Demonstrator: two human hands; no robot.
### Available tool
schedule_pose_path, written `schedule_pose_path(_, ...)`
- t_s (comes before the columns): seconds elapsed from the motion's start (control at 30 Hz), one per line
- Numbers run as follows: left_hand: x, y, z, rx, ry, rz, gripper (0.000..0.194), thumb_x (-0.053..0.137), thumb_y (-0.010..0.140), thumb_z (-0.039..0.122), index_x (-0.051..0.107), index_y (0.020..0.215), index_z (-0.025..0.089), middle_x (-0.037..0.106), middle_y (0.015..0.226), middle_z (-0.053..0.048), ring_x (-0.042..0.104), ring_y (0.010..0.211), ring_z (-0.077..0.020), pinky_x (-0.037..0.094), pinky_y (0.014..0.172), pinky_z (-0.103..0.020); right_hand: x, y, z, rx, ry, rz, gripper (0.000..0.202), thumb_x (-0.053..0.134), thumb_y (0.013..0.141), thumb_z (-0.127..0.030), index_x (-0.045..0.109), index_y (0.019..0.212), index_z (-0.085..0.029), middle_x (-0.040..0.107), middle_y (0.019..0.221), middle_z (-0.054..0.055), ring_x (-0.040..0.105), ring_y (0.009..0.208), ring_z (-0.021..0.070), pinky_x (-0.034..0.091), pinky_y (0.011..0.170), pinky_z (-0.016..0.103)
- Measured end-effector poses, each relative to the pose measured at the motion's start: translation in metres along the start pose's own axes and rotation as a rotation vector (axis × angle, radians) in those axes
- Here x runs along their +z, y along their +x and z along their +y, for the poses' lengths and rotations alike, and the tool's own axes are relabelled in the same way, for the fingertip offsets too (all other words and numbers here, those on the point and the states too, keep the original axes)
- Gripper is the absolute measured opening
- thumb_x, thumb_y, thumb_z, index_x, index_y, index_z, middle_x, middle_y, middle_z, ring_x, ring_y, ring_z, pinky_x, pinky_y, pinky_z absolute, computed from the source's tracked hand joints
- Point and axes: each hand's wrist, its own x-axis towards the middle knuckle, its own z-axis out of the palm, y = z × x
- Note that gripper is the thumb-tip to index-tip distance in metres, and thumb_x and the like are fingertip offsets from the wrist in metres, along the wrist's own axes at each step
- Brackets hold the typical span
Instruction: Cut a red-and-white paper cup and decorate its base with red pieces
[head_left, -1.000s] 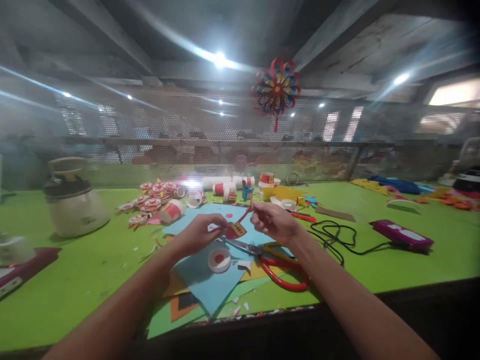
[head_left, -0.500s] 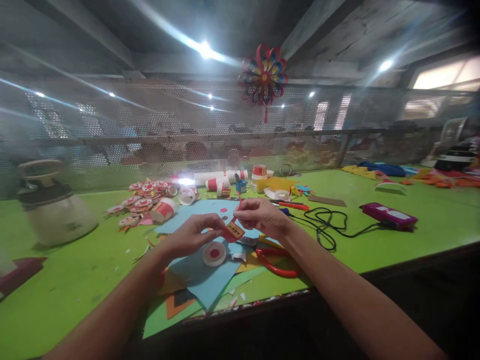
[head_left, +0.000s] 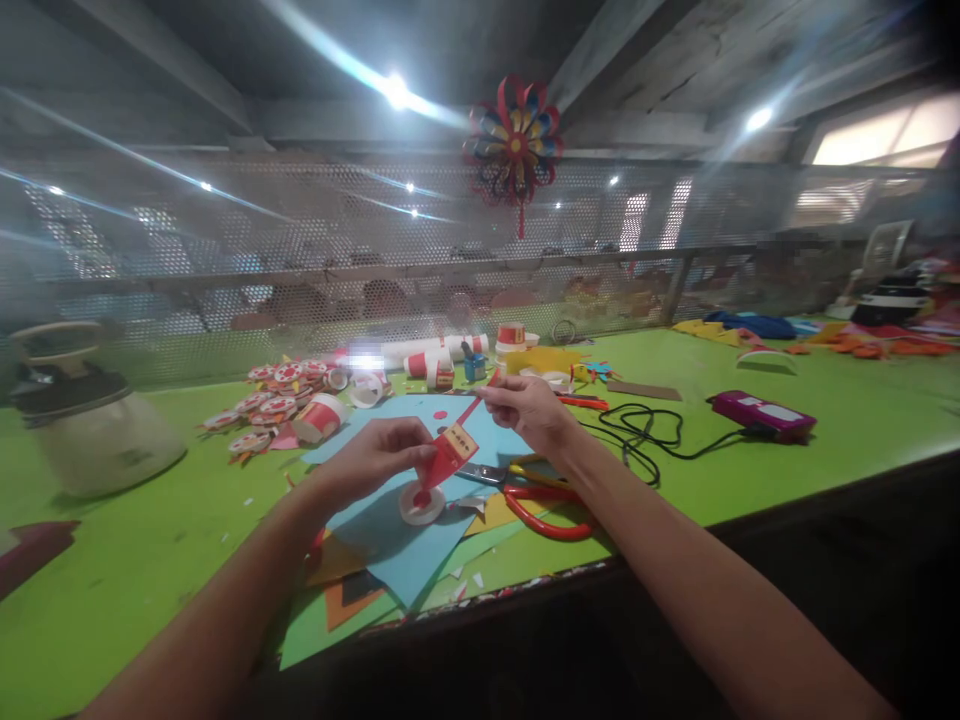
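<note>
Both hands (head_left: 386, 452) (head_left: 529, 405) hold red paper (head_left: 444, 462); right forearm (head_left: 660, 530) partly hides scissors (head_left: 492, 475).

- Left forearm (head_left: 217, 585): bare; enters at lower left of frame, slants up toward centre.
- Left hand (head_left: 382, 452): left of frame centre, back uppermost, thumb and fingers brought together in a pinch pointing right.
- Right forearm (head_left: 697, 560): bare; enters at lower right, slants up and leftward.
- Right hand (head_left: 532, 408): right of centre, slightly higher, fingers curled, fingertips pinched toward the left.
- Hands: apart.
</note>
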Motion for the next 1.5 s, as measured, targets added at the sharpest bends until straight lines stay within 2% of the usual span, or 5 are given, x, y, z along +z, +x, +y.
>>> schedule_pose_path(0.53,-0.008,-0.006,-0.002,-0.079,-0.076,0.027,0.026,0.064,0.079,0.041,0.062,0.077,0.015,0.059,0.064,0.001,0.052,0.061,-0.0116,0.04,0.06,-0.024,-0.006,0.003,0.001,0.142,0.077,0.064,0.021,0.057,0.091,-0.027,0.059,0.107,-0.014,0.064,0.1,0.004,0.064,0.077,0.0143,0.055,0.065,0.031)
schedule_pose_path(1.0,-0.021,-0.01,-0.002,-0.089,-0.085,0.07,0.019,0.067,0.077,0.032,0.064,0.077,0.014,0.06,0.065,0.0,0.053,0.06,-0.0114,0.039,0.061,-0.026,-0.008,0.005,0.003,0.145,0.065,0.152,0.025,0.057,0.091,-0.028,0.058,0.111,-0.015,0.062,0.108,0.006,0.063,0.087,0.0174,0.054,0.073,0.036)
schedule_pose_path(1.2,-0.025,-0.01,-0.006,-0.094,-0.139,0.074,0.012,0.065,0.073,0.023,0.066,0.081,0.014,0.062,0.067,0.0,0.052,0.062,-0.0116,0.038,0.062,-0.026,-0.011,0.006,0.005,0.137,0.058,0.175,0.022,0.057,0.091,-0.027,0.059,0.108,-0.014,0.064,0.101,0.004,0.064,0.079,0.0148,0.055,0.066,0.031)
schedule_pose_path(1.3,-0.026,-0.01,-0.007,-0.098,-0.185,0.084,0.02,0.063,0.066,0.017,0.067,0.084,0.014,0.063,0.072,-0.001,0.053,0.064,-0.0122,0.038,0.062,-0.026,-0.012,0.006,0.006,0.129,0.061,0.186,0.019,0.057,0.091,-0.027,0.059,0.105,-0.014,0.064,0.095,0.003,0.063,0.072,0.0126,0.054,0.061,0.028)
schedule_pose_path(1.5,-0.026,-0.01,-0.006,-0.086,-0.248,0.09,0.031,0.056,0.057,0.016,0.07,0.085,0.014,0.065,0.074,-0.003,0.051,0.065,-0.0133,0.037,0.061,-0.027,-0.013,0.007,0.008,0.124,0.074,0.192,0.021,0.057,0.091,-0.027,0.059,0.107,-0.014,0.064,0.099,0.004,0.064,0.077,0.0141,0.055,0.064,0.03)
